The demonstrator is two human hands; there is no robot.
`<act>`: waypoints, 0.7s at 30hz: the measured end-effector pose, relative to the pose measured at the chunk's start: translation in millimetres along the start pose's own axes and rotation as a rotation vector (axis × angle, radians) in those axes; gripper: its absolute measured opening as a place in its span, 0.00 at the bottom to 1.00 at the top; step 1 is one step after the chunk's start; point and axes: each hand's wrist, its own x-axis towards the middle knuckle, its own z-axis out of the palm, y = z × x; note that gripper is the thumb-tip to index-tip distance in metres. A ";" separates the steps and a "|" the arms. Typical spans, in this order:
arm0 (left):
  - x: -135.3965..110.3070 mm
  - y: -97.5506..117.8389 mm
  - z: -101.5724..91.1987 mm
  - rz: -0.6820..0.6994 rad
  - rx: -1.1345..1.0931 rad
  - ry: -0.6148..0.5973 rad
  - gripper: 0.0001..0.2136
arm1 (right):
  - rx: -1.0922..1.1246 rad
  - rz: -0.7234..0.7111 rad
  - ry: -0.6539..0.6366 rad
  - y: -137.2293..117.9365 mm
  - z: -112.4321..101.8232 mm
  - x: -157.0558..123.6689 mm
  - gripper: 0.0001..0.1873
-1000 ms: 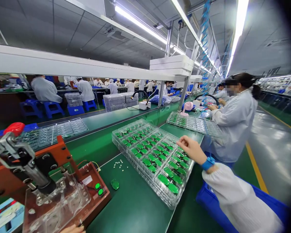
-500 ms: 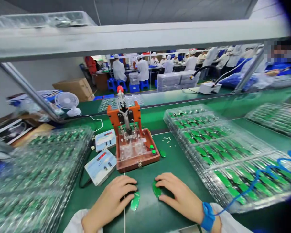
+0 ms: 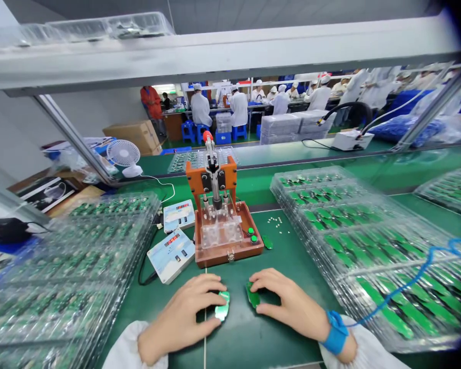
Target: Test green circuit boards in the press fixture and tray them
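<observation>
A green circuit board in each hand, right in front of the press

Far left, my stack of clear trays (image 3: pixel 61 287) holds rows of boards; beside it, two meters (image 3: pixel 171 255) (image 3: pixel 179 215) show red digits, though their small print is too small to read. The press (image 3: pixel 223 241), topped by a red knob (image 3: pixel 207 136), stands straight ahead. My left hand (image 3: pixel 180 318) is curled, its fingers over one board (image 3: pixel 223 307) with a shiny face; my right hand (image 3: pixel 292 307) is curled too, pinching a second board (image 3: pixel 252 294) by its edges. Both boards sit close together over the green mat (image 3: pixel 230 343). To the right lie a loose board (image 3: pixel 267 242), small white bits (image 3: pixel 275 221), and another tray stack (image 3: pixel 369 246); a blue strap (image 3: pixel 335 333) circles my right wrist
</observation>
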 end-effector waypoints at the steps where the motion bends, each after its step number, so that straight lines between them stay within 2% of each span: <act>1: 4.4 -3.0 -6.3 0.025 -0.004 0.084 0.12 | 0.000 -0.038 0.048 -2.5 -5.2 7.9 0.13; 5: 34.6 -26.2 -34.8 0.017 0.086 0.426 0.09 | -0.111 -0.200 0.246 -7.0 -29.6 61.6 0.12; 7: 51.0 -40.2 -43.0 -0.032 0.112 0.499 0.08 | -0.147 -0.239 0.273 -4.6 -37.9 92.5 0.12; 10: 67.2 -54.9 -43.5 -0.082 0.081 0.491 0.08 | -0.174 -0.272 0.268 3.0 -41.6 125.0 0.14; 12: 71.0 -58.9 -39.1 -0.095 0.048 0.469 0.08 | -0.189 -0.288 0.266 8.6 -39.8 134.0 0.14; 17: 68.5 -57.4 -28.0 -0.095 0.016 0.462 0.06 | -0.203 -0.298 0.280 17.3 -31.3 131.2 0.12; 21: 67.8 -54.6 -16.5 -0.099 0.055 0.542 0.08 | -0.198 -0.302 0.306 19.7 -24.1 126.3 0.11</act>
